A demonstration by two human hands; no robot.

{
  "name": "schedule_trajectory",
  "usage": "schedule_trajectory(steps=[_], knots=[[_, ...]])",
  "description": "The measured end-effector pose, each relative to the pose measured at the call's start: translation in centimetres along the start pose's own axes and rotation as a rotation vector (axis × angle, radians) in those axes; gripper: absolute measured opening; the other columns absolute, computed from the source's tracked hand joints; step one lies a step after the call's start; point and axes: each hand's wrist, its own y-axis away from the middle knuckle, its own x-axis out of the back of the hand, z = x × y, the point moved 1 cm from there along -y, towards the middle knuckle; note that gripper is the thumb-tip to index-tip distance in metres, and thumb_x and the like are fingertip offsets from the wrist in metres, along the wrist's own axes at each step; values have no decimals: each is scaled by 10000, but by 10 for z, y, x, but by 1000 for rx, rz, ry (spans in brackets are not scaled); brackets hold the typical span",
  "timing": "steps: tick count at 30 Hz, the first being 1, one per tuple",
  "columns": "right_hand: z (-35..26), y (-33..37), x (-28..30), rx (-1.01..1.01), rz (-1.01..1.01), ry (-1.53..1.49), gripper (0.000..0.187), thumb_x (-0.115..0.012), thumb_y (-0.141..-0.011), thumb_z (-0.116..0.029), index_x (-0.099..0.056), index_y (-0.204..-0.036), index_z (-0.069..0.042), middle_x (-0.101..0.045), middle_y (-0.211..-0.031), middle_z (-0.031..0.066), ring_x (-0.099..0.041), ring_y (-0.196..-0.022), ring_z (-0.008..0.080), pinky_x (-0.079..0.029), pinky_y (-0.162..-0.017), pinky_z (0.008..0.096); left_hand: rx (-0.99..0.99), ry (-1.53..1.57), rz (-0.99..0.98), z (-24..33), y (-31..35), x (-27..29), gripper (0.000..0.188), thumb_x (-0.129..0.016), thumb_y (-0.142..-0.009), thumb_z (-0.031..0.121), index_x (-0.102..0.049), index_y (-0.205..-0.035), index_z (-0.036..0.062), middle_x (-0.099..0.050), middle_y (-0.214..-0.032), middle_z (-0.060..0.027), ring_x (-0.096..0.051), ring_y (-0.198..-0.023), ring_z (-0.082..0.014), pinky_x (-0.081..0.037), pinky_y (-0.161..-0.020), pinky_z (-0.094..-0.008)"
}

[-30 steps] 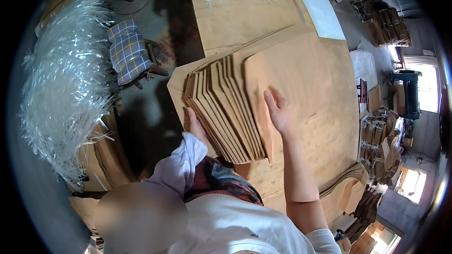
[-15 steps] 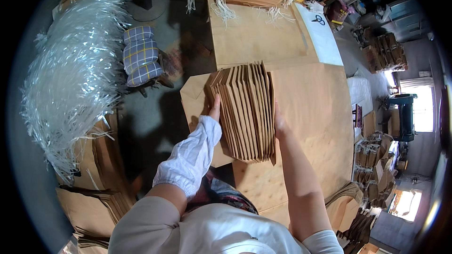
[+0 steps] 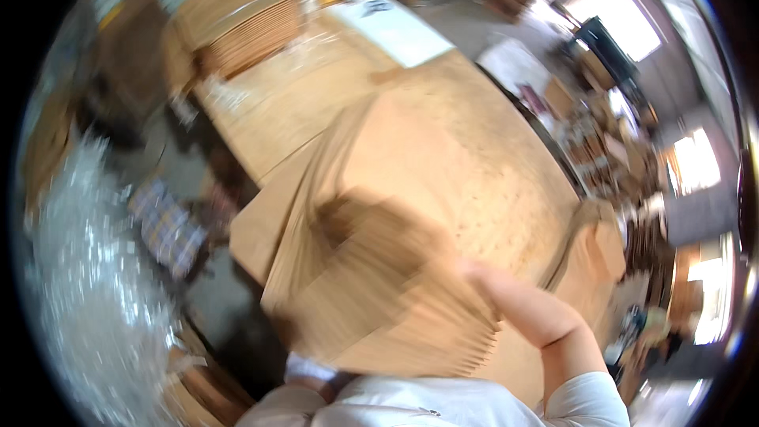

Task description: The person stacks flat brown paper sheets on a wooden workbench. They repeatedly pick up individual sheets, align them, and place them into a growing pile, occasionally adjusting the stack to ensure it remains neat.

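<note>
A thick stack of folded brown kraft paper bags is tilted up close to my body, blurred by motion. My right hand grips its right side, with the fingers partly hidden by the paper. Of my left arm only a bit of white sleeve shows below the stack; that hand is hidden behind the bags. Beneath and beyond it, a flat brown paper piece lies at the left edge of the wooden table.
Another bundle of bags stands at the table's far end, near a white sheet with dark scissors. Left are a checked cushion and a heap of clear plastic strands. More brown bags sit at right.
The stack has been lifted from upright on the table and tipped toward my body. My left hand has gone out of sight behind it. The whole view has swung round.
</note>
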Motion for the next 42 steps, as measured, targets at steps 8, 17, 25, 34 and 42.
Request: schedule_trajectory(steps=[8,17,25,34,42], knots=[[-5,97,-48,296,358,560,595,-197,-867,-482,-227,-1306,-83,-191,-1332,223,-123,-1255,342,-138,-1020,374,-70,-631,-158,-14,-20,-59,449,-415,-823,218,-325,-1234,63,-314,-1294,-109,-295,-1166,-331,-278,-952,-440],[76,207,-23,1322,850,-570,492,-294,-885,-362,-281,-1275,-62,-293,-1296,158,-257,-1210,260,-219,-996,373,-642,-1200,-1128,-135,-9,-319,437,-410,-803,203,-338,-1214,74,-288,-1306,-120,-271,-1159,-388,-279,-937,-480],[284,69,-18,1063,967,-2220,447,-368,-871,-304,-351,-1215,-20,-415,-1211,151,-407,-1109,228,-316,-956,353,-520,-1793,-2291,-373,-103,-201,475,-392,-781,194,-307,-1246,149,-131,-1384,-73,-212,-1190,-432,-219,-948,-550],[477,179,-83,37,1403,-1025,126,-559,-708,-89,-596,-783,6,-583,-698,60,-523,-610,146,-428,-563,271,455,-2258,-1738,-280,-50,-82,500,-366,-806,437,-331,-1256,220,-255,-1340,-116,-227,-1230,-339,-170,-1008,-431],[376,280,87,-290,1335,-322,397,-566,-755,-340,-585,-904,27,-610,-809,152,-591,-776,235,-456,-680,304,540,-1901,-580,-240,-28,-102,736,-511,-694,575,-459,-1140,-7,-534,-1074,-154,-585,-799,-278,-455,-729,-396]])
